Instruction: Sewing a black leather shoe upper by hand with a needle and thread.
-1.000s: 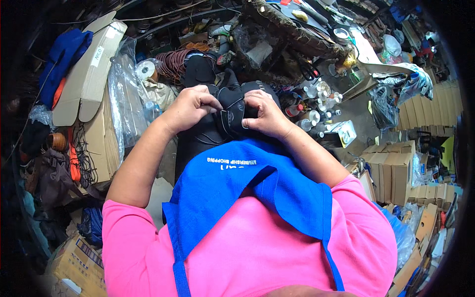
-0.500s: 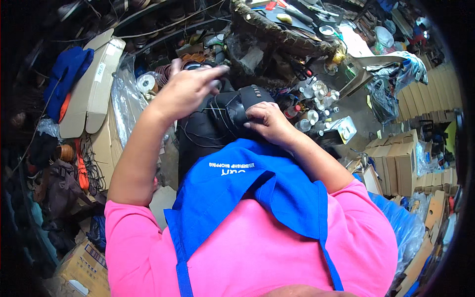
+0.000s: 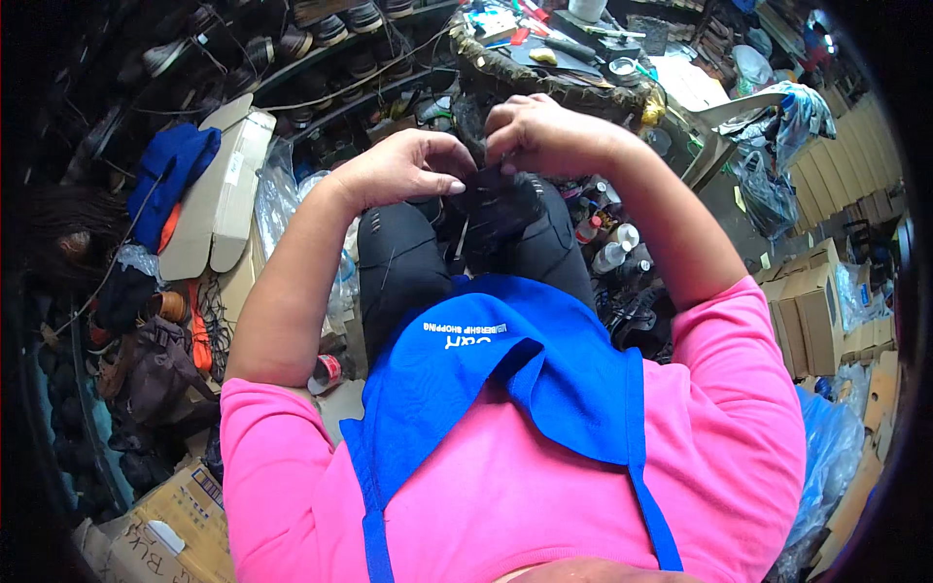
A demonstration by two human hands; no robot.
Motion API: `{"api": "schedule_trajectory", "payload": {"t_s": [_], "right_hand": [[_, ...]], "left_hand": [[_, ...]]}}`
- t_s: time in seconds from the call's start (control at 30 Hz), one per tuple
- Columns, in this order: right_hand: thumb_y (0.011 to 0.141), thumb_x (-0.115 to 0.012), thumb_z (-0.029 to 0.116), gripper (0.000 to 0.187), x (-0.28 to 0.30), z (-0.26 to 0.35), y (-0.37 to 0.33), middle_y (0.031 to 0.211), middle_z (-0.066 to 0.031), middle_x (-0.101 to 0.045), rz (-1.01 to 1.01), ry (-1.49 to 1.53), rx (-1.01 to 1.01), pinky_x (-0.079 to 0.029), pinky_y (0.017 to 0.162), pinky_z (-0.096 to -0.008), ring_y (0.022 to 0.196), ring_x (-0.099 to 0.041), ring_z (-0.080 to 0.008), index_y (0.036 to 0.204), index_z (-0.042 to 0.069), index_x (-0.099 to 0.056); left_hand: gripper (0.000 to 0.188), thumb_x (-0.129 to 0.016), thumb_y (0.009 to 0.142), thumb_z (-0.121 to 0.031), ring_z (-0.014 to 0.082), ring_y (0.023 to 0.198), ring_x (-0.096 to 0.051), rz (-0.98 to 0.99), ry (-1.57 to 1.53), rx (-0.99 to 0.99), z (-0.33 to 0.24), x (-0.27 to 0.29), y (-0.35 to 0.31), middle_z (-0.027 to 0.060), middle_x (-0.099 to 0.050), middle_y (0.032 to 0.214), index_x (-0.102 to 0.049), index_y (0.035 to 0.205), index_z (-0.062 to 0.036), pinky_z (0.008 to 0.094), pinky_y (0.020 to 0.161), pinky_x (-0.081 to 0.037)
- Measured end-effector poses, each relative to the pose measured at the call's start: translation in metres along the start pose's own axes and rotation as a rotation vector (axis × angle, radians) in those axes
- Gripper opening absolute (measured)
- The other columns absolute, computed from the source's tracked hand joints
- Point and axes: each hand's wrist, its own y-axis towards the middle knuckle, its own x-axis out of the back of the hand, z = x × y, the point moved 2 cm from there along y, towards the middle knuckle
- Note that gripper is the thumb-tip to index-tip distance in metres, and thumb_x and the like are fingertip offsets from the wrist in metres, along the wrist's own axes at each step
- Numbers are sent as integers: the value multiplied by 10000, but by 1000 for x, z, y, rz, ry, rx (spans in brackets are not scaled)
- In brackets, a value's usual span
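Observation:
Both my hands are raised over my knees around a black, leather-like piece (image 3: 494, 206), blurred by motion. Its kind cannot be made out. My right hand (image 3: 544, 136) grips its upper edge, with the fingers curled in a pinch. From the other side my left hand (image 3: 403, 170) closes its bent fingers and thumb at the left edge, where the fingertips partly merge with the dark material. Below, a thin pale strip (image 3: 461, 238) shows between my knees; whether it belongs to the piece I cannot tell. A blue apron (image 3: 496, 340) covers my lap.
Ahead stands a cluttered round worktable (image 3: 573, 76) with tools. Plastic bottles (image 3: 612, 255) crowd the floor right of my legs. Folded cardboard (image 3: 219, 194) leans at left; shoes (image 3: 330, 29) line shelves behind it. Cartons (image 3: 802, 311) stand at right; another bottle (image 3: 328, 371) is by my left elbow.
The black piece has been lifted from my lap to beyond my knees. My right hand has moved up and forward; my left hand, formerly spread apart, has come in to the piece.

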Motion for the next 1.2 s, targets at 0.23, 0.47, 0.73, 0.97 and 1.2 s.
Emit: {"api": "schedule_trajectory", "payload": {"t_s": [0.23, 0.47, 0.73, 0.97, 1.2], "right_hand": [[793, -706, 147, 195, 31, -23, -4, 1053, -74, -550, -61, 150, -74, -469, 848, -366, 979, -578, -255, 986, 149, -683], [810, -734, 257, 327, -5, 13, -58, 820, -60, -636, -409, 556, -487, -479, 678, -280, 749, -575, -124, 1057, 52, -665], [782, -723, 132, 225, -56, 22, -79, 884, -112, -636, -463, 364, -475, -518, 717, -320, 808, -643, -234, 1000, 75, -703], [788, -711, 185, 251, -50, 30, -67, 849, -123, -615, -409, 352, -377, -512, 683, -354, 769, -618, -275, 1014, 79, -695], [693, -680, 71, 177, -53, 30, -55, 790, -101, -613, -403, 199, -386, -501, 683, -409, 774, -619, -309, 867, 88, -706]], "left_hand": [[169, -686, 851, -148, 37, 781, -541, -112, -212, 114, -7, -15, 33, -47, -610, 843, -647, 977, -42, 213, 734, -440], [215, -617, 884, -124, 38, 812, -576, -434, -586, 13, 27, -52, 42, -20, -656, 943, -637, 1083, -46, 197, 731, -450], [216, -567, 919, -125, 79, 870, -589, -482, -635, -15, 45, -70, 45, 11, -655, 979, -621, 1099, -19, 246, 825, -461], [140, -576, 917, -103, 58, 785, -572, -547, -613, 15, 48, -72, 36, 6, -640, 871, -623, 1000, -1, 219, 734, -469], [166, -566, 928, -91, 67, 831, -600, -576, -748, 97, 61, -83, 26, 33, -655, 946, -609, 1061, -2, 224, 757, -490]]}}
